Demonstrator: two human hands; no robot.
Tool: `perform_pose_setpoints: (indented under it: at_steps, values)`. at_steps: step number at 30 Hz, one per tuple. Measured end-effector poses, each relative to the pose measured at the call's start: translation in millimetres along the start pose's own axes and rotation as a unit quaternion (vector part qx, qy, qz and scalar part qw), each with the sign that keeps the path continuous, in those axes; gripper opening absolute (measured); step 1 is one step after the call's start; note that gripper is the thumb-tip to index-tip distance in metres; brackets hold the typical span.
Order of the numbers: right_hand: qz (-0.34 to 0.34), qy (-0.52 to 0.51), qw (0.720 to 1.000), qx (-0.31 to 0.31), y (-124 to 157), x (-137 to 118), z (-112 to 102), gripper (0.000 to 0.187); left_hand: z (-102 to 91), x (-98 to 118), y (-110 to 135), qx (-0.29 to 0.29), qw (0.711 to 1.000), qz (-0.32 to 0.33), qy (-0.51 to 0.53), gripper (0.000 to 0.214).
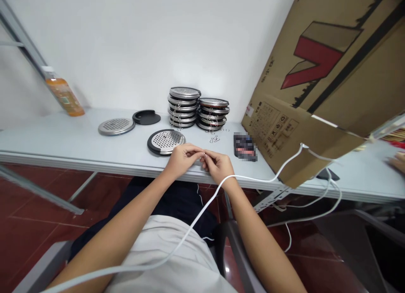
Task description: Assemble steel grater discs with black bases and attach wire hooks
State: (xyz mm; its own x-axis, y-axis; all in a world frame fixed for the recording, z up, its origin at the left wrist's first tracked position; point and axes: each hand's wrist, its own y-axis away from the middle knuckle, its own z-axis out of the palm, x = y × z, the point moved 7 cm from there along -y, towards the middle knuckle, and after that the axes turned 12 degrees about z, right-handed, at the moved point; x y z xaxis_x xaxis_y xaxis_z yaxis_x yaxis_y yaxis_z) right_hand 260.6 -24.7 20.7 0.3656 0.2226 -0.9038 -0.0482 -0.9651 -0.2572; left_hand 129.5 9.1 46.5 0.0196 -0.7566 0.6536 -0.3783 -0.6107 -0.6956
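Note:
My left hand (185, 159) and my right hand (218, 164) meet over the front edge of the table, both with fingers pinched together. Whatever sits between the fingertips is too small to name. Just beyond my left hand lies a round perforated metal grater disc (166, 141) with a black rim part. Behind my right hand several small bent wire clips (214, 139) are scattered on the tabletop. Farther back, a taller stack of round metal discs (184, 109) with black rims stands beside a shorter stack (212, 115), wire clips showing along their fronts.
Another perforated disc (116, 126) and a black round cover (146, 117) lie on the table (79, 143) to the left. An orange bottle (66, 94) stands far left. A large cardboard box (284, 115) leans at right, near a blurred dark item (245, 147). A white cable (202, 208) crosses my right arm.

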Motion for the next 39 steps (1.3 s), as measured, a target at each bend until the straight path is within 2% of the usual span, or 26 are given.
perform_pose_setpoints:
  at_steps: [3, 6, 11, 17, 21, 28, 39]
  values:
    - [0.002, -0.017, 1.0, 0.024, -2, 2, -3, 0.029, 0.8, -1, 0, -0.004, 1.0, 0.001, -0.007, 0.011]
    - [0.029, -0.087, 0.995, 0.034, -6, 7, -7, 0.031, 3.6, -1, 1, -0.008, 1.0, 0.004, -0.012, 0.009]
    - [0.048, -0.139, 0.989, -0.013, -6, 8, -6, 0.036, 4.4, 8, -1, -0.005, 0.997, 0.034, -0.069, 0.006]
    - [0.078, -0.217, 0.973, -0.018, -6, 15, -5, 0.044, -0.3, 24, -1, -0.008, 0.974, 0.14, -0.181, 0.003]
    - [0.103, -0.269, 0.956, -0.047, -7, 20, 0, 0.049, 2.7, 25, 3, -0.02, 0.953, 0.208, -0.221, 0.004]
    - [0.098, -0.261, 0.959, -0.057, -6, 16, 1, 0.046, 8.8, 31, 6, -0.026, 0.933, 0.285, -0.22, 0.015]
    - [0.057, -0.213, 0.971, -0.094, -1, 9, 4, 0.041, 7.6, 27, 10, -0.019, 0.935, 0.285, -0.208, 0.012]
